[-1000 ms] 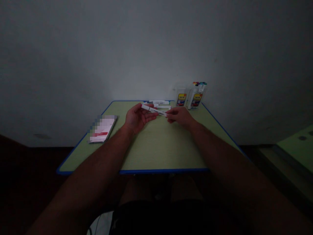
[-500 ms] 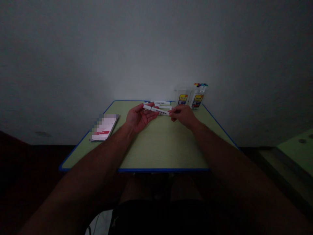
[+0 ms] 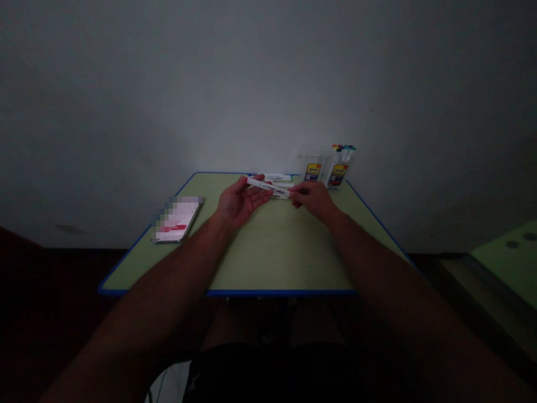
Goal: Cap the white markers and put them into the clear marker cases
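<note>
A white marker [image 3: 268,186] with dark print is held slantwise above the far part of the table, its left end higher. My left hand [image 3: 241,202] is palm up, with the thumb and index finger at the marker's left end and the other fingers loosely stretched beneath it. At the right end, my right hand [image 3: 314,197] pinches the marker between thumb and fingers. More white markers [image 3: 277,177] lie on the table just behind and below the held one, partly hidden by it and by my hands.
Two clear plastic cases with yellow labels stand at the back right: one case [image 3: 312,168] shows no pens, the other case [image 3: 339,170] has several colour-capped markers. A flat tablet-like object [image 3: 179,219] lies on the left of the blue-edged table [image 3: 277,257]. A wall rises behind.
Both hands keep their grip on the marker and have hardly moved. The camera view has shifted very slightly.
</note>
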Demonstrator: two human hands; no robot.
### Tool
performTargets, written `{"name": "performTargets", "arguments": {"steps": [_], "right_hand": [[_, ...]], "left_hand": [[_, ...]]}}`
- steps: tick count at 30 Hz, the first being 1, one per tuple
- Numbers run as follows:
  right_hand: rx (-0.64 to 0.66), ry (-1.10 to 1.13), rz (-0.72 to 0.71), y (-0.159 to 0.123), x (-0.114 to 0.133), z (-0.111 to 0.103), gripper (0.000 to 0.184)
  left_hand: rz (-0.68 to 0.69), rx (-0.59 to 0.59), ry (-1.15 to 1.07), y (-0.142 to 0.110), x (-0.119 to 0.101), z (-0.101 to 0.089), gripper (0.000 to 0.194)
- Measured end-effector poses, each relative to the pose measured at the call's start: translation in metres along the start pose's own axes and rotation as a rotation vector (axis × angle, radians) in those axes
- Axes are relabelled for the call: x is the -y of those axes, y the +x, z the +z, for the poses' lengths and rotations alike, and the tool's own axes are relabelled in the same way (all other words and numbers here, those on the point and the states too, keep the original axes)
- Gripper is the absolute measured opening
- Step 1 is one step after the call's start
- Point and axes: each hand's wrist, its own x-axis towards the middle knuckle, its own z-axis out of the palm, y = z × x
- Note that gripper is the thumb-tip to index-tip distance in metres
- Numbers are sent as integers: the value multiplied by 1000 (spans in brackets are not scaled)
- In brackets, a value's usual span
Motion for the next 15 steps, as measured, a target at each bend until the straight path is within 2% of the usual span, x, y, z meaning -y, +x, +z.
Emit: {"name": "performTargets", "arguments": {"steps": [2,7,10,15], "right_hand": [[-15,45,35,0,-2,4,5],[-8,236,144,0,-6,9,10],[25,340,157,0,-7,8,15],[72,365,160,0,-10,9,14]], "left_hand": [[12,-13,-8,0,0,2,40],[33,-49,51,4,6,-1,24],[67,-106,99,7,11,-3,22],[84,-136,109,8,13,-3,15]]}}
